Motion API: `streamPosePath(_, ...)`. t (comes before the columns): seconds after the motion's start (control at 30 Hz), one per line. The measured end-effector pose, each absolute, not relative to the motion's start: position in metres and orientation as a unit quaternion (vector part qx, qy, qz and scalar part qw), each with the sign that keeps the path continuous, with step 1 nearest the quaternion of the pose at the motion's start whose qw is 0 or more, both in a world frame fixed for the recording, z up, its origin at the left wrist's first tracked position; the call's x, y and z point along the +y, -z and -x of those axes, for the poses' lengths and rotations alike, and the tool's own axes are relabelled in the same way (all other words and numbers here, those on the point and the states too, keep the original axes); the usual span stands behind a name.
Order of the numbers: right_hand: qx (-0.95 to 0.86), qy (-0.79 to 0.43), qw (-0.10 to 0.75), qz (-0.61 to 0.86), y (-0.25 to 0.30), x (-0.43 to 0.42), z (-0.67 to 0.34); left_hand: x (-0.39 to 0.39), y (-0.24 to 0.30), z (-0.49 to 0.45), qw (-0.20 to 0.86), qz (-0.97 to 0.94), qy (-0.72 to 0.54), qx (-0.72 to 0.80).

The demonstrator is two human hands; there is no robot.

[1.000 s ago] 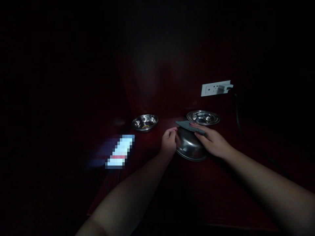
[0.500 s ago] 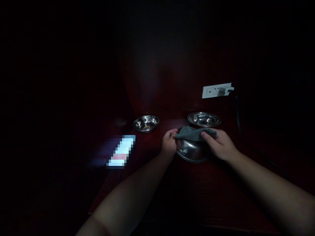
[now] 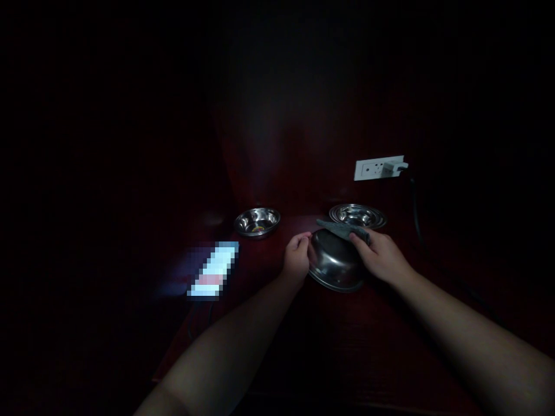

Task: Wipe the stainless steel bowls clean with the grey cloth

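A steel bowl (image 3: 335, 263) lies upside down and tilted on the dark red table (image 3: 373, 341). My left hand (image 3: 296, 258) grips its left rim with curled fingers. My right hand (image 3: 381, 255) presses a grey cloth (image 3: 342, 229) against the top of the bowl, fingers closed on the cloth.
Two more steel bowls stand upright behind: one (image 3: 257, 221) at the left, one (image 3: 358, 215) just beyond the cloth. A lit phone screen (image 3: 213, 270) lies at the left. A white wall socket (image 3: 378, 168) with a plug and black cable (image 3: 415, 208) is at the back right. The surroundings are dark.
My right hand has drawn the cloth across the upturned bowl, from spread over its top to bunched at its far right side. The bowl has tipped a little. My left hand has stayed on the rim.
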State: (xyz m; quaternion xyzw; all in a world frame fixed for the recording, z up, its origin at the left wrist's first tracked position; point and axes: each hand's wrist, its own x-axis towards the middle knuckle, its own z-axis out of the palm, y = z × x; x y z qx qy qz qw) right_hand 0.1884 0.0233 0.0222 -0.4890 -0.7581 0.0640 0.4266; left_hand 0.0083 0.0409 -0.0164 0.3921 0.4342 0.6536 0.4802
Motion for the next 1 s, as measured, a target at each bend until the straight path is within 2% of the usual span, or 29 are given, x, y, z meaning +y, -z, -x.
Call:
streamPosePath(0.33,-0.824,-0.129,0.399,0.382,-0.013,0.026,-0.185,0.041,0.018,-0.010,0.467,-0.407,-0.661,0.424)
streamPosePath(0.53,-0.854,-0.167,0.383,0.311,-0.022,0.017,-0.182,0.043,0.022,-0.012,0.498,-0.394,-0.662,0.398)
streamPosePath(0.7,-0.804,-0.236,0.414,0.356,-0.025,0.017,-0.187,0.041,0.018,-0.012,0.510,-0.382,-0.662,0.394)
streamPosePath(0.87,-0.746,-0.228,0.472,0.410,-0.026,0.019,-0.192,0.038,0.015,-0.011,0.497,-0.396,-0.650,0.417)
streamPosePath(1.0,-0.733,-0.232,0.484,0.418,-0.026,0.020,-0.192,0.038,0.015,-0.010,0.484,-0.404,-0.647,0.429)
